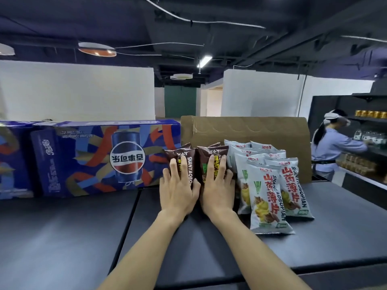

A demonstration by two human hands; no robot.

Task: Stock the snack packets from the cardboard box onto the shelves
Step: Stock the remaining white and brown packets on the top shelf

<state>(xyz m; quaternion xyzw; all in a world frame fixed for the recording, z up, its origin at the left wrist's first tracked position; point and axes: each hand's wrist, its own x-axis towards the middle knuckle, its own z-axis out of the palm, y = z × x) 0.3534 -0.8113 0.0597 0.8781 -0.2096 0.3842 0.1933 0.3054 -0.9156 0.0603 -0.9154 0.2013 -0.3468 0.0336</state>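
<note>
**Packets pressed flat on the shelf top**

Packets are what I'm handling here, and they look light, puffy and crinkly: sealed foil-type bags with air inside, likely holding brittle crisps. I judge they will slide easily on the dark shelf surface (83, 237) and will topple if left leaning without support. Squeezing hard would crush the contents, so I'd take each one by its sides or its crimped top seam, with a gentle pinch, not a fist.

The two brown snack packets stand side by side at the back of the surface, the left brown packet (188, 162) just beside the blue drinks carton (100, 155), the right brown packet (204, 162) next to the row of white snack packets (266, 195). The white ones overlap like tiles, leaning back toward the cardboard box (251, 128) that stands behind them.

My left hand (178, 189) lies with fingers straight and spread against the face of the left brown packet, pressing rather than gripping. My right hand (217, 185) does the same on the right brown packet, fingers extended, palm flat. The thumbs nearly meet between the two packets. Neither hand curls round anything.

To my right, well apart, another person (333, 147) works at a shelf unit (368, 122).
</note>
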